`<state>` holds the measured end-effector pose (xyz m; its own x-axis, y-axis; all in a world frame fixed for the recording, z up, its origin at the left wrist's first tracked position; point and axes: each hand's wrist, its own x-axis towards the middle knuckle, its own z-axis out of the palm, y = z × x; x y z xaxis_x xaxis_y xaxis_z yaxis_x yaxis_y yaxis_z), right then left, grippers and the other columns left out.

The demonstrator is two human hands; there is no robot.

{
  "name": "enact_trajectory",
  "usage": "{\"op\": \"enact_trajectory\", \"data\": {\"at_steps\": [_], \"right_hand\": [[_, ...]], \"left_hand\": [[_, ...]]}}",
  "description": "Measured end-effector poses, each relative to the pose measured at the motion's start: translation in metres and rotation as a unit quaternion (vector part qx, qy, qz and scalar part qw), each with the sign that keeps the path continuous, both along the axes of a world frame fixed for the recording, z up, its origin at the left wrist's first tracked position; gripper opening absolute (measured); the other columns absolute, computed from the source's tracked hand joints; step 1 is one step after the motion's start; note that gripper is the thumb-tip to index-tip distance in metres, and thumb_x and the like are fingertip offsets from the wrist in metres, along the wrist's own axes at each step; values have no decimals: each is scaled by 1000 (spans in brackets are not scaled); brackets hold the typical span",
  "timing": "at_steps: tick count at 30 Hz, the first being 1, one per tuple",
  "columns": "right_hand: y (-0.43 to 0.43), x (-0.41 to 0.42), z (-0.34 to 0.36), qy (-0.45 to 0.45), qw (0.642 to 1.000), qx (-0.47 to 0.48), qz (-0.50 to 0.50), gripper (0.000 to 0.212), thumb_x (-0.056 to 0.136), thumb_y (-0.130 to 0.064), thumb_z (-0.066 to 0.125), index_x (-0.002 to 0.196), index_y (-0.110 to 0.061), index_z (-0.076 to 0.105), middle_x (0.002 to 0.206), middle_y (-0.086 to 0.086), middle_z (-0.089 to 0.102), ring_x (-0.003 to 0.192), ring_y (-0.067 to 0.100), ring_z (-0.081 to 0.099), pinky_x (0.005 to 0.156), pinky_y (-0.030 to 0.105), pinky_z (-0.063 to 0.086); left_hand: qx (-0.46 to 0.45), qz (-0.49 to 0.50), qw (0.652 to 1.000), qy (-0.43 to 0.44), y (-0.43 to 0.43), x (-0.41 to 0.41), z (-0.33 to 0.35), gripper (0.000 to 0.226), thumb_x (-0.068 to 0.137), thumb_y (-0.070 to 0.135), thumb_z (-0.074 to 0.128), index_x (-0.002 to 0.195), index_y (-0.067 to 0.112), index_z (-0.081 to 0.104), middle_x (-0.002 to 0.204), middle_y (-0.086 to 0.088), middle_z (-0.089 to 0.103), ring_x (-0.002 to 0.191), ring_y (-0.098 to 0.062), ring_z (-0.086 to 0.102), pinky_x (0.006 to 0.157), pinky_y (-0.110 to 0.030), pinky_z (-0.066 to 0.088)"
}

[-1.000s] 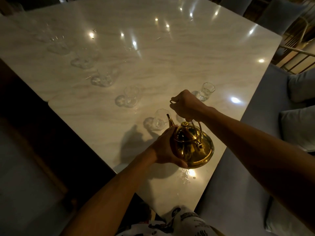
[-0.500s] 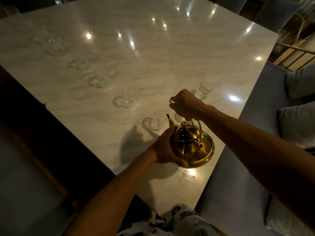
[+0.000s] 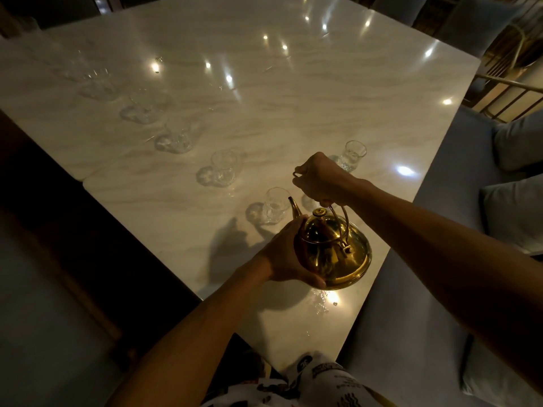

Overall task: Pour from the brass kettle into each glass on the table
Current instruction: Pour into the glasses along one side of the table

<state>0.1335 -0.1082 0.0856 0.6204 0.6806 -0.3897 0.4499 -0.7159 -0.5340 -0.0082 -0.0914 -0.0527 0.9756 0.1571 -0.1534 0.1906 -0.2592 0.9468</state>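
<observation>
Head view: one brass kettle (image 3: 333, 249) sits lower centre above the table (image 3: 323, 92), right hand (image 3: 320, 179) fingers closed on its handle, left hand (image 3: 289, 254) cupping its side. Six glasses show clearly, running diagonally to upper left; the nearest glass (image 3: 274, 205) is beside the spout.

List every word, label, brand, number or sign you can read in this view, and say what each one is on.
No text can be read for certain.
Printed garment at the bottom edge: it carries black lettering and graphics, too small and blurred to read.
Brass kettle: no brand or marking visible.
Glasses, such as the nearest one: no marks or labels visible.
Marble table: only light reflections, no writing.
</observation>
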Motion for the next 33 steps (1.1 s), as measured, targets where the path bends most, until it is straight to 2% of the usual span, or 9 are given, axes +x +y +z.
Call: {"op": "enact_trajectory", "data": {"at_steps": [3,7,11,15,20,26,28,33], "right_hand": [[0,0,1,10,1000,0,0,27,93,-9,55,106,13,65,67,18,60,44,24,53,37,23,38],[-1,-3,3,9,1000,-3,-2,26,93,-8,55,107,13,64,58,11,53,36,16,44,35,21,34],[-1,-5,4,5,1000,-7,-3,27,93,-9,55,109,12,63,58,10,53,34,16,44,35,20,34],[0,-6,5,1,1000,-9,-1,28,94,-10,55,110,11,64,66,14,60,41,18,49,36,22,37],[-2,-8,6,5,1000,-10,-9,26,95,-10,55,108,10,64,60,14,57,32,17,46,31,19,37],[-2,-9,6,-10,1000,-18,-6,28,95,-12,55,115,6,63,64,7,57,43,15,49,39,25,39],[-2,-9,7,-14,1000,-22,-4,29,96,-13,54,115,7,63,64,7,57,44,15,49,38,22,38],[-7,-6,6,-7,1000,-14,-13,30,94,-9,55,115,11,63,74,18,62,45,21,53,36,23,41]], "left_hand": [[5,-1,1000,-3,0,0,1,115,53,47,98,148,37,32,149,9,49,137,-15,50,109,-48,50],[1,-2,1000,-5,0,-1,1,114,53,45,98,147,37,33,148,9,50,136,-15,51,109,-48,51],[-1,-5,1000,-3,-1,-3,2,115,53,48,97,147,37,33,149,9,50,137,-15,50,110,-49,50],[-3,-4,1000,2,-2,-5,4,117,50,54,94,147,36,31,150,8,48,137,-16,50,109,-49,50],[-7,-3,1000,4,-4,-5,3,118,49,55,95,148,38,32,150,8,49,138,-17,50,109,-50,50],[-2,-5,1000,5,-4,-6,2,117,53,47,97,148,39,29,151,8,47,139,-15,48,110,-49,50],[-1,-10,1000,2,-4,-5,2,116,56,42,98,149,38,29,152,7,46,140,-15,47,111,-48,49],[4,-16,1000,-1,-5,-4,4,115,58,38,98,149,38,27,153,6,45,139,-16,46,112,-46,48]]}}
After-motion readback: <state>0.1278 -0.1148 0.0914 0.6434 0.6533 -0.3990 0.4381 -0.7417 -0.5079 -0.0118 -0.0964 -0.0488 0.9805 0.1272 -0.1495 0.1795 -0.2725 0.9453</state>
